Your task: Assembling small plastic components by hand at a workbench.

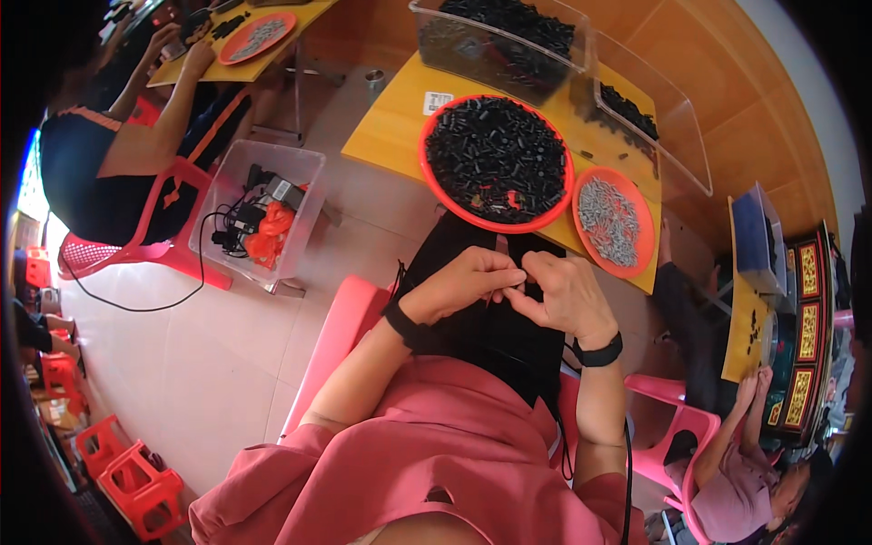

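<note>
Above my lap, my left hand (474,281) and my right hand (565,295) meet with thumbs and fingertips pinched together. Between them shows a bit of something small and greyish, too hidden to name. Just beyond my hands, a round red tray (432,181) heaped with small black cylindrical parts (495,154) stands at the table's near edge. To its right is a smaller orange-red plate (643,218) holding many small silvery-grey pins (607,221). Both hands are apart from the tray and the plate.
The yellow table (386,118) also bears a clear bin (500,54) of black parts and a tipped clear container (654,109). On the left, a plastic box (263,213) holds cables and orange bags. Another person (109,173) sits at a far-left table; a second person (736,490) sits at right.
</note>
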`<state>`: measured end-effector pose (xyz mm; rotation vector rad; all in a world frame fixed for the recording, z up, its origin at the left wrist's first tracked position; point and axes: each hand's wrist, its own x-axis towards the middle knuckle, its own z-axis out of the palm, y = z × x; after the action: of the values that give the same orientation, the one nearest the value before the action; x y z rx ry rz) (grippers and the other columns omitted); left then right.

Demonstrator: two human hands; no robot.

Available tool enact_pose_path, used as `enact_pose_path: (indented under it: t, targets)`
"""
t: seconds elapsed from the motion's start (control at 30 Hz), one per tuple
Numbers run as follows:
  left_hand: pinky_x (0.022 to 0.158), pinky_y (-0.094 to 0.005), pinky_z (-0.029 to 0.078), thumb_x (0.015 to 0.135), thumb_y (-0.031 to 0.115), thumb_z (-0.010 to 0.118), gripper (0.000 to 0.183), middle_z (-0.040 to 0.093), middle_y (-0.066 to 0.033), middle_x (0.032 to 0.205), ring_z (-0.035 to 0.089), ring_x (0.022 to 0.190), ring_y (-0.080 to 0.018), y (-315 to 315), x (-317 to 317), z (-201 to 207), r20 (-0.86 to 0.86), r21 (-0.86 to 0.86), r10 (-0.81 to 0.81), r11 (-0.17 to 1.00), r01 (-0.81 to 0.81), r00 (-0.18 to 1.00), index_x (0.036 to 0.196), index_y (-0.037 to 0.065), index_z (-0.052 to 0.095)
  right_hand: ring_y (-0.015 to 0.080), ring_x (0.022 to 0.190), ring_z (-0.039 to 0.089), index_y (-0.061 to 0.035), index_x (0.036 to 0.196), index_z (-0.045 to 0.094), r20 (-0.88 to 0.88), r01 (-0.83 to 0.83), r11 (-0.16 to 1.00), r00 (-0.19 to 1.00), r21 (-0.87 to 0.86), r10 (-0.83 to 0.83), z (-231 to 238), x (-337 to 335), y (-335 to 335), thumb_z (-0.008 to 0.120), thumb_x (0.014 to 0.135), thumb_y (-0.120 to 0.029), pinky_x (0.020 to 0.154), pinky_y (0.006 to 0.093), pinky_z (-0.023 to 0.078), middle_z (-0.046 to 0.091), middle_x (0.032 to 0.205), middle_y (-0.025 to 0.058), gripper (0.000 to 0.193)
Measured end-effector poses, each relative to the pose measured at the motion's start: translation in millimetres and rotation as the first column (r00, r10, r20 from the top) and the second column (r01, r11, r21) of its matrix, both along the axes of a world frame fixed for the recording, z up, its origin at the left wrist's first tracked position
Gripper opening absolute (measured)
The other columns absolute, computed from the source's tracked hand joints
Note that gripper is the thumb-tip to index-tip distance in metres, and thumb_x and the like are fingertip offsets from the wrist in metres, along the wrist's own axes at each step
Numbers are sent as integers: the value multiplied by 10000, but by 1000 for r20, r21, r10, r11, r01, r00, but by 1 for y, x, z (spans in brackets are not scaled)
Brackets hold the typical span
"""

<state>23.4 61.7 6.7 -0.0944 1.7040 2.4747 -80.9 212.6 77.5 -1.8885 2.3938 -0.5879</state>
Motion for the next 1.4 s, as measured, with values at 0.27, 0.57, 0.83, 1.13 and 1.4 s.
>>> enact_pose_path:
  t: [0.27,0.57,0.83,1.13,1.4]
  targets:
    - [561,-172,377,935,261,602,247,615,38,708,511,617,-34,-8,0,2,25,58,-12,998,11,1000,844,51,694,319,545,604,-37,716,540,27,6,1000,1000,23,-6,-5,1,1,711,760,-312,497,407,465,620,628,109,327]
    - [566,-183,379,948,259,573,266,622,35,725,516,622,-40,-15,1,5,0,-6,-73,997,73,997,825,50,681,273,522,613,-57,633,525,4,-21,995,1000,-100,21,-7,5,-7,707,735,-266,470,368,475,616,586,83,295]
    - [600,-197,406,1004,405,454,429,603,18,737,527,644,-55,-2,-4,-5,-78,-61,99,993,-104,992,856,47,638,264,508,613,-56,619,521,38,52,984,998,-169,-47,-27,0,-4,712,737,-258,459,358,476,598,558,84,303]
    - [613,-192,402,1019,398,402,406,641,-3,825,546,683,-55,-5,-4,-2,-9,-25,212,977,-212,977,1017,71,642,181,497,503,-1,681,573,334,502,723,863,-475,-380,27,-64,-19,649,879,-309,509,318,400,507,534,116,374]
    - [616,-186,408,1011,326,458,327,644,-4,830,547,694,-54,-11,-9,-2,47,-1,325,946,-325,945,1007,62,649,352,780,653,-48,904,702,78,488,863,873,-132,-482,7,-116,-26,659,809,-161,715,430,509,670,774,182,154]
